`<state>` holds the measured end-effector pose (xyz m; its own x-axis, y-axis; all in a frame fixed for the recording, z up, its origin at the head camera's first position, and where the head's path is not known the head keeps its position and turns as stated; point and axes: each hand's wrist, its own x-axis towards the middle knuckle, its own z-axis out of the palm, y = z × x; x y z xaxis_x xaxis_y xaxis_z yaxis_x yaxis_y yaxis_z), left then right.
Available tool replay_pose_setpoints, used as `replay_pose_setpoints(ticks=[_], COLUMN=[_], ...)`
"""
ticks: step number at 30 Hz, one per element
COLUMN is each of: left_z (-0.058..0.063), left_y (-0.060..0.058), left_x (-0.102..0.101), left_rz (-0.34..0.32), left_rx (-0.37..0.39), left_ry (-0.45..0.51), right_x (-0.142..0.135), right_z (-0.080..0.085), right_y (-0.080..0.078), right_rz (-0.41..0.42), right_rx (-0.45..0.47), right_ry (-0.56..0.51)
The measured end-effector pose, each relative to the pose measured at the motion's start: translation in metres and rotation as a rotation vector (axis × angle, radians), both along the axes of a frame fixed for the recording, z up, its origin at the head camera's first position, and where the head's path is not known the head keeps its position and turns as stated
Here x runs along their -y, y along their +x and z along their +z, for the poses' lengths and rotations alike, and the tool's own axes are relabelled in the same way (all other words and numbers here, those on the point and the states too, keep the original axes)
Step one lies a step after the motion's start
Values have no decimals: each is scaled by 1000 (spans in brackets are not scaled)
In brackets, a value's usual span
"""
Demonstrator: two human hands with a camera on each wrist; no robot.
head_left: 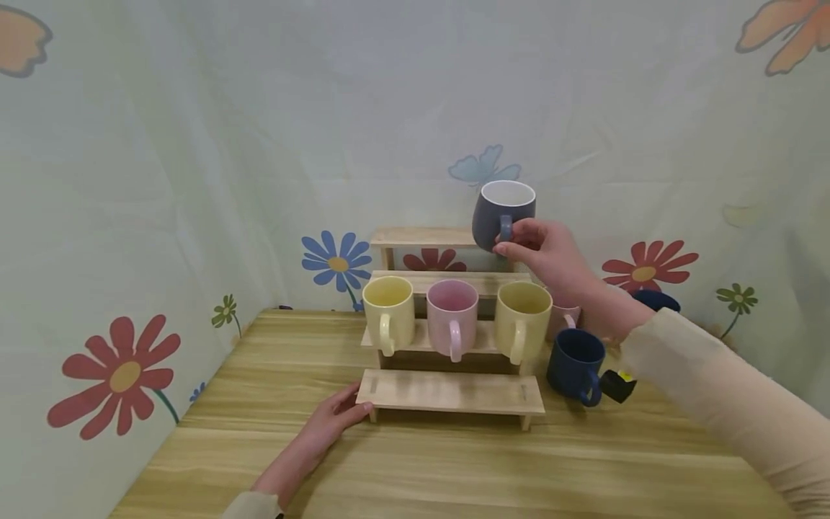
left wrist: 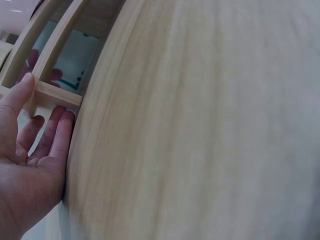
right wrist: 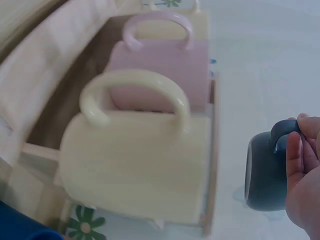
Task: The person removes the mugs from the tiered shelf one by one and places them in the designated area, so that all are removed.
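My right hand (head_left: 554, 252) pinches the handle of a dark grey mug (head_left: 486, 223) with a white inside. It holds the mug upright by the right end of the top step of a wooden tiered stand (head_left: 447, 393). At the bottom step's left end, my left hand (head_left: 331, 418) grips the stand, with the thumb (left wrist: 22, 92) at the shelf's edge and the fingers by its end. On a middle step stand a yellow mug (head_left: 398, 310), a pink mug (head_left: 447, 310) and another yellow mug (head_left: 519, 317), handles to the front.
A navy mug (head_left: 573, 364) stands right of the stand, beside a small black object with a yellow mark (head_left: 617, 386). Behind it are another pink mug (head_left: 563, 317) and a dark blue piece (head_left: 656, 300), partly hidden by my right arm. A flowered curtain (head_left: 259, 144) hangs behind the wooden table (head_left: 259, 375).
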<state>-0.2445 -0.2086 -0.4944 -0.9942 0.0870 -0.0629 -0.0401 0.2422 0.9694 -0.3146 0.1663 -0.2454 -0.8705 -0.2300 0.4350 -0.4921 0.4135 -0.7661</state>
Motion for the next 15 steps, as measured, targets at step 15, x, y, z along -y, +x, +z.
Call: replay_pose_setpoints(ticks=[15], left_z=[0], left_y=[0], left_x=[0], left_rz=[12], left_rx=[-3], left_ry=[-12], right_x=[-42], right_z=[19], right_y=[8], right_rz=[-98], right_rx=[-126], right_ry=[67])
